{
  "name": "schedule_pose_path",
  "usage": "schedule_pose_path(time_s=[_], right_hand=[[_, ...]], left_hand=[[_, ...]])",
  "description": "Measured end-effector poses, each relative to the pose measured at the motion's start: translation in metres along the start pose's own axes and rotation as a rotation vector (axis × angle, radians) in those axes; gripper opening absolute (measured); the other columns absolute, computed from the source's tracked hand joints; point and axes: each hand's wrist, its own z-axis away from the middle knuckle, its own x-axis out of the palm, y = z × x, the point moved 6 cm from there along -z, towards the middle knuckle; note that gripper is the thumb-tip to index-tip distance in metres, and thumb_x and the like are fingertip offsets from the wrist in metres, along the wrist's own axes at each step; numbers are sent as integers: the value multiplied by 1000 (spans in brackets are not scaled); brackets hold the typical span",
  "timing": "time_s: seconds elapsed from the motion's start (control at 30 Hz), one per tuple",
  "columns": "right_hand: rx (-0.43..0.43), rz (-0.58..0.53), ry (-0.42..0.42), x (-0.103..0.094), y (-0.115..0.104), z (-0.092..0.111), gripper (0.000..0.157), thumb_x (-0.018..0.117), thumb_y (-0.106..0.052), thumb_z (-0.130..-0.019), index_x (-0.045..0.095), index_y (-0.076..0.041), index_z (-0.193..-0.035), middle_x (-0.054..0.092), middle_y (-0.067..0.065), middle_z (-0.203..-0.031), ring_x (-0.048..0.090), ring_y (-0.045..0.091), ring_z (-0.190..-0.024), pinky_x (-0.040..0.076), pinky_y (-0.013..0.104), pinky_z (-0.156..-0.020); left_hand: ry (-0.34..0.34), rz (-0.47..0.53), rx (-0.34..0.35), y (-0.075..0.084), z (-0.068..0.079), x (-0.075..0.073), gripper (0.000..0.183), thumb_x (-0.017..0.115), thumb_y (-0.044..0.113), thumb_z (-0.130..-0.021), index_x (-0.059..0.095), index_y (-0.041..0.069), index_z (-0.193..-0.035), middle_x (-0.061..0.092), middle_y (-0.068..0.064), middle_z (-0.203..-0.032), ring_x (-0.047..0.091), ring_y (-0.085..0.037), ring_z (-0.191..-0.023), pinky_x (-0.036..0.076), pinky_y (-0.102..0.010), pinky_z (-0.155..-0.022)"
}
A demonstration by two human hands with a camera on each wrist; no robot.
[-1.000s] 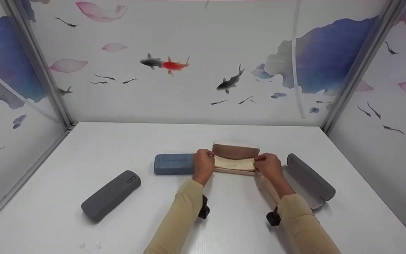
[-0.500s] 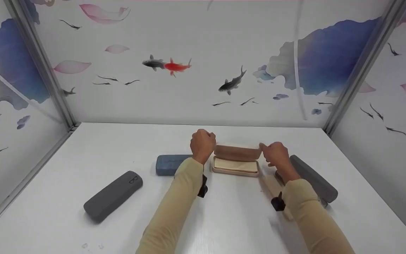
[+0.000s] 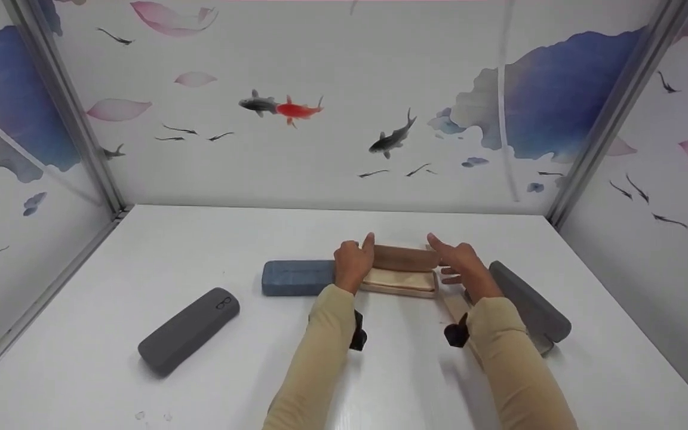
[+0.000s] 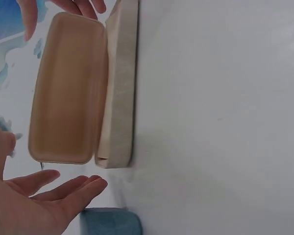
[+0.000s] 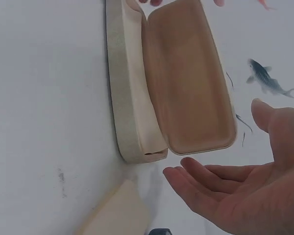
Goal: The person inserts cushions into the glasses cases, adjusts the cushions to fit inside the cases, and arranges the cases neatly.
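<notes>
An open beige glasses case (image 3: 407, 259) with a brown-lined lid stands mid-table, its lid raised. In its base lies a cream cloth (image 3: 401, 279). My left hand (image 3: 354, 263) is at the case's left end, fingers extended; the left wrist view shows a small gap between those fingers (image 4: 63, 193) and the lid. At the opposite end, my right hand (image 3: 466, 269) has its thumb raised and fingers stretched out near the lid corner. In the right wrist view, the right palm (image 5: 255, 196) holds nothing.
A closed blue glasses case (image 3: 297, 278) lies left of the beige one. Farther left is a closed grey case (image 3: 190, 332). An open grey case (image 3: 530, 301) sits on the right, partly behind the right arm, beside a flat beige piece (image 3: 456, 307).
Both hands pinched the cloth's ends a second ago, then let go and rose with curled fingers. Now they are back down at the lid's two ends, fingers spread. The cloth lies flatter inside the base.
</notes>
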Motion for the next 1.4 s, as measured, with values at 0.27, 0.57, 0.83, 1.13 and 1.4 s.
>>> schedule_pose_path(time_s=[0.27, 0.57, 0.83, 1.13, 1.4], right_hand=[[32, -34, -35, 8, 4, -1, 90, 45, -61, -99, 22, 10, -151, 42, 28, -147, 50, 39, -134, 48, 45, -109], [35, -4, -48, 12, -1, 3, 83, 39, -51, -104, 13, 11, -153, 38, 31, -146, 47, 40, -134, 47, 47, -110], [13, -35, -39, 16, 4, 3, 79, 38, -43, -106, 10, 15, -152, 34, 34, -150, 40, 44, -142, 42, 49, -114], [-82, -31, -3, 15, 12, 7, 69, 44, -39, -106, 31, 18, -142, 47, 19, -123, 51, 31, -120, 44, 48, -113], [-138, 10, 63, 18, 19, 11, 62, 46, -37, -106, 44, 17, -136, 50, 31, -135, 50, 38, -130, 43, 47, -111]], left_hand=[[-80, 20, -96, -8, -2, 8, 48, 50, 44, -103, 48, 14, -66, 41, 1, -61, 41, -16, -58, 34, -30, -57], [-133, -30, -121, 1, 1, 6, 45, 51, 37, -104, 67, -5, -99, 63, -11, -81, 57, -21, -74, 47, -35, -70], [-183, 25, -127, -3, 4, 7, 43, 52, 33, -104, 65, -8, -107, 66, -17, -95, 54, -21, -79, 46, -34, -74], [-263, 114, -137, -9, 6, 4, 38, 55, 30, -103, 65, -6, -111, 67, -15, -98, 53, -19, -83, 47, -33, -77], [-269, 88, -92, -14, 8, 6, 36, 54, 24, -104, 63, -11, -111, 63, -15, -93, 55, -22, -84, 48, -35, -80]])
